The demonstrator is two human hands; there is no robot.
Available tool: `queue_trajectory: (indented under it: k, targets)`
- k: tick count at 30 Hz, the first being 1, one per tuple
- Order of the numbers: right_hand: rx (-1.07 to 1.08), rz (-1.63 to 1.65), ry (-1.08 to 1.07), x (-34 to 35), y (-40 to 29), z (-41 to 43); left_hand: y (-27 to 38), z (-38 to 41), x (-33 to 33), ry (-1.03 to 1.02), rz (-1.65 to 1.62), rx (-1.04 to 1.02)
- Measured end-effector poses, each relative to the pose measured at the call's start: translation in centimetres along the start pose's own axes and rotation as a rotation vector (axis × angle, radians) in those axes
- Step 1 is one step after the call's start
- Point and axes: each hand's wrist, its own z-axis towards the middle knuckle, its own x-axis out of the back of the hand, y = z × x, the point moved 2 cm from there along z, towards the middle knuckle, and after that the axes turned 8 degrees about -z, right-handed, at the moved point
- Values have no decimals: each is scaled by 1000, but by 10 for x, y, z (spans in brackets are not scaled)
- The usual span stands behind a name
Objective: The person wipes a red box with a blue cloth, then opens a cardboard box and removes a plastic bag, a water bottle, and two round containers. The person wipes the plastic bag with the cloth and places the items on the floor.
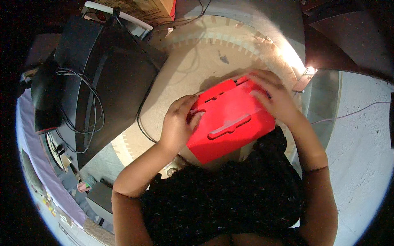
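A red folded cardboard box (227, 104) with cut slots sits tilted in front of my body, close to my lap. My left hand (181, 120) holds its left end, the thumb by a rounded cutout. At the far right end, my right hand (272, 90) lies over the corner and edge, blurred. Some of its fingers are hidden behind the box, so its grip is unclear. A long dark slot shows on the near face, and narrower openings run along the far fold.
Below lies a round beige mat (181, 70) with a patterned border. A black piece of furniture (120, 77) with looped cables (95, 113) stands at left. At right, a small bright lamp (306, 80) shines beside a pale wall (360, 129). A brown carton (147, 12) is at the top.
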Motion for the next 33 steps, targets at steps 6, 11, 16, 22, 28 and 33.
queue_trajectory:
  k: [6,11,16,22,28,33]
  targets:
    - [282,-220,-47,-11,-22,7,7,-9,0,55,145,-166]
    - [274,-193,2,-17,-19,9,5,-6,-5,70,151,-163]
    - [229,-126,45,-21,-18,16,-2,-1,-7,91,112,-155]
    - [249,-127,48,-12,-22,19,5,-6,-3,71,135,-187]
    - [124,-11,-170,-4,-13,50,26,-15,5,79,121,-202]
    - [441,-56,-586,-22,-13,99,31,-18,8,46,106,-196]
